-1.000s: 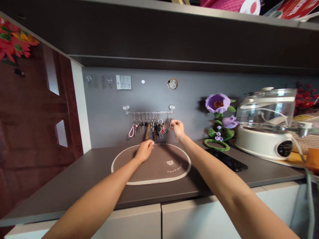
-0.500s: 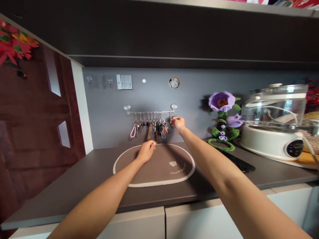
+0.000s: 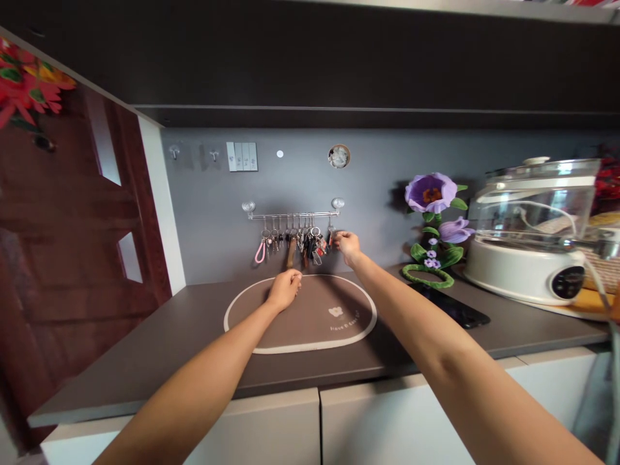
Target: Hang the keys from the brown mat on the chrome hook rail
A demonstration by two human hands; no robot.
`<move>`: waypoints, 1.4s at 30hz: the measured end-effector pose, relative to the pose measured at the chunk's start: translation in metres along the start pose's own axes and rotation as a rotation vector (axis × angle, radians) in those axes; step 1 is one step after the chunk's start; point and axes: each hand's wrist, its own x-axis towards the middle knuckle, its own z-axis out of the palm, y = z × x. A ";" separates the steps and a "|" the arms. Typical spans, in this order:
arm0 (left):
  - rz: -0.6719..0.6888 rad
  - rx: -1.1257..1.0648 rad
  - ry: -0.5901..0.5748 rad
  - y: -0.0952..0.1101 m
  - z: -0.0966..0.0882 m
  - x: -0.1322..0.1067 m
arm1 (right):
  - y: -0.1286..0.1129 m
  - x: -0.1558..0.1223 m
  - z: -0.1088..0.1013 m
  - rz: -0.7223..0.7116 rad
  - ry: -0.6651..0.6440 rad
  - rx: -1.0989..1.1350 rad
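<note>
A clear hook rail (image 3: 295, 215) is stuck to the grey wall by suction cups. Several bunches of keys (image 3: 310, 244) dangle from it, among them a pink loop strap (image 3: 260, 250) and a long brown strap (image 3: 291, 253). At the rail's right end hangs a separate small key set (image 3: 331, 236). My right hand (image 3: 347, 247) is right beside that set, fingers bent and slightly apart. Below the brown strap, my left hand (image 3: 285, 289) is closed over the brown oval mat (image 3: 310, 326); whatever it may hold is hidden.
A black phone (image 3: 455, 307) lies on the counter to the right. Behind it stand purple crocheted flowers (image 3: 431, 194) and a white appliance with a clear top (image 3: 526, 265). A dark shelf (image 3: 310, 58) overhangs the counter. At the left is a reddish-brown door (image 3: 62, 258).
My right hand has drawn slightly right and loosened from the key set, which now hangs at the rail's end. My left hand stays closed in nearly the same place. The view has shifted slightly.
</note>
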 end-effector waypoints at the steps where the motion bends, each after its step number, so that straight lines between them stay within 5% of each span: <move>1: -0.036 -0.019 -0.020 0.000 0.000 -0.001 | 0.002 -0.003 0.000 0.010 0.049 -0.028; 5: -0.120 -0.056 -0.087 0.002 -0.001 -0.007 | 0.006 -0.023 -0.001 0.023 0.161 -0.095; 11: -0.235 -0.170 -0.177 0.022 -0.018 -0.014 | -0.006 -0.073 0.001 0.041 -0.066 0.050; 14: -0.174 -0.248 -0.205 0.035 -0.031 -0.020 | -0.015 -0.097 -0.003 0.011 -0.196 0.123; 19: 0.064 -0.285 -0.027 0.052 -0.051 -0.045 | -0.019 -0.132 -0.019 -0.145 -0.427 0.194; 23: 0.134 -0.298 -0.009 0.054 -0.060 -0.074 | -0.012 -0.153 -0.037 -0.281 -0.594 0.118; 28: 0.136 -0.297 -0.064 0.047 -0.063 -0.094 | -0.002 -0.167 -0.048 -0.347 -0.661 -0.026; 37: 0.134 -0.309 -0.088 0.041 -0.062 -0.096 | 0.001 -0.170 -0.046 -0.393 -0.660 -0.133; 42: -0.001 -0.286 0.020 0.039 -0.061 -0.092 | -0.002 -0.166 -0.047 -0.308 -0.679 -0.180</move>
